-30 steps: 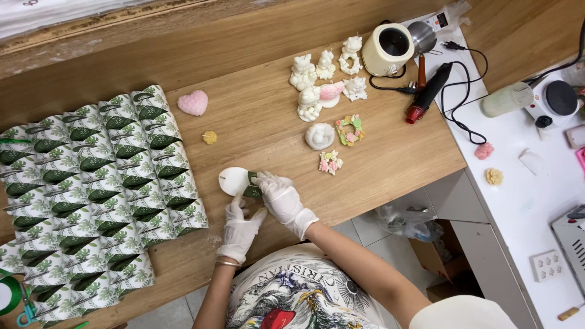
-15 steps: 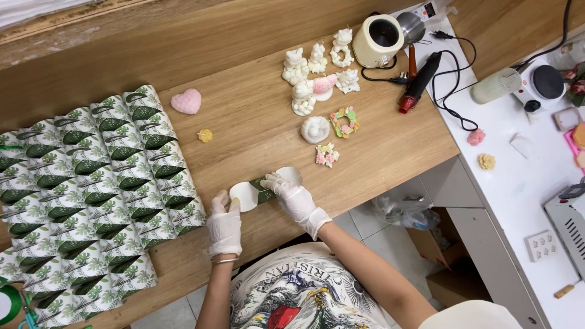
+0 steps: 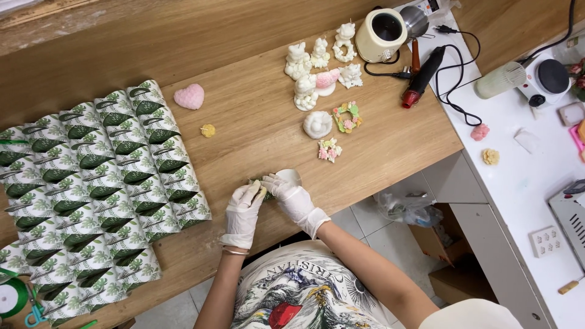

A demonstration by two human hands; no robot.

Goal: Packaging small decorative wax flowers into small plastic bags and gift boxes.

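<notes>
Both hands gloved in white, working at the near edge of the wooden table (image 3: 256, 140). Left hand (image 3: 244, 210) and right hand (image 3: 291, 195) meet over a small leaf-printed paper wrap (image 3: 261, 183) with a white round disc (image 3: 290, 177) at its right end. Fingers of both hands curl closed onto the wrap; most of it is hidden beneath the gloves, only a sliver of green shows between them. Cannot tell whether the disc is attached or merely held against it.

Left of the hands, well apart: rows of finished leaf-printed wraps (image 3: 103, 176), the pile cut off by the left frame edge. Far side of the table: pink heart candle (image 3: 189, 96), small yellow flower piece (image 3: 208, 130), cluster of white figurine candles (image 3: 317, 67), details too small to read. Cream melting pot (image 3: 381, 34), contents dark, not discernible. Green tape roll (image 3: 12, 297) partly cropped at bottom left.
</notes>
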